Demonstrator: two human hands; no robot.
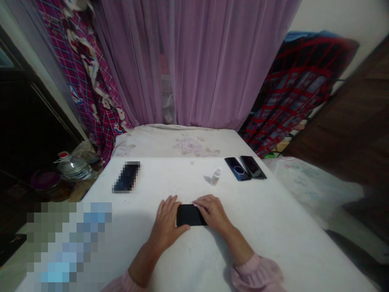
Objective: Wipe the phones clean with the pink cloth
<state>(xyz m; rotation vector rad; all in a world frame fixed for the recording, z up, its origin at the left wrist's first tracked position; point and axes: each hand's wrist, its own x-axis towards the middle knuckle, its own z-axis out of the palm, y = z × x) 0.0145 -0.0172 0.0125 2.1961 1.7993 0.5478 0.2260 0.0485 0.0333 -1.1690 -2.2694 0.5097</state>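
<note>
A black phone (pixel 189 215) lies flat on the white table (pixel 273 227), screen dark. My left hand (pixel 166 222) rests beside its left edge, fingers stretched flat and thumb along the phone's near side. My right hand (pixel 212 211) lies over the phone's right end, fingers curled onto its top edge. Both wrists show pink sleeves.
A small white bottle (pixel 215 177) stands behind the hands. Two more dark phones (pixel 238 168) (pixel 253 166) lie side by side at the back right, and a blurred phone (pixel 127 177) at the back left. Purple curtains hang behind; a clear jug (pixel 73 165) sits on the floor at left.
</note>
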